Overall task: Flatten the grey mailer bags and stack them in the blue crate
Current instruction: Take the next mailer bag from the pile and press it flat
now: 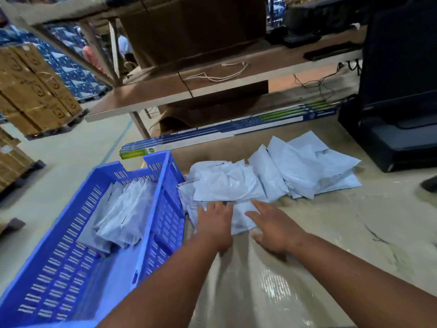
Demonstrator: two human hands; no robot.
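A loose pile of grey mailer bags [279, 176] lies on the work surface, spreading from the crate's right wall toward the back right. The blue crate [78, 268] stands at the left, with several flattened grey bags [123, 214] stacked inside against its far end. My left hand [214, 224] rests palm down on the nearest bag of the pile [241, 220], fingers spread. My right hand [272, 229] lies flat beside it on the same bag, fingers straight and pointing left. Neither hand grips anything.
A long blue and white flat box [224, 131] lies behind the pile. A black machine [397, 114] stands at the right. Shelving [189, 86] with a cardboard box and cables rises behind. Stacked cartons [35, 91] sit on pallets at the far left.
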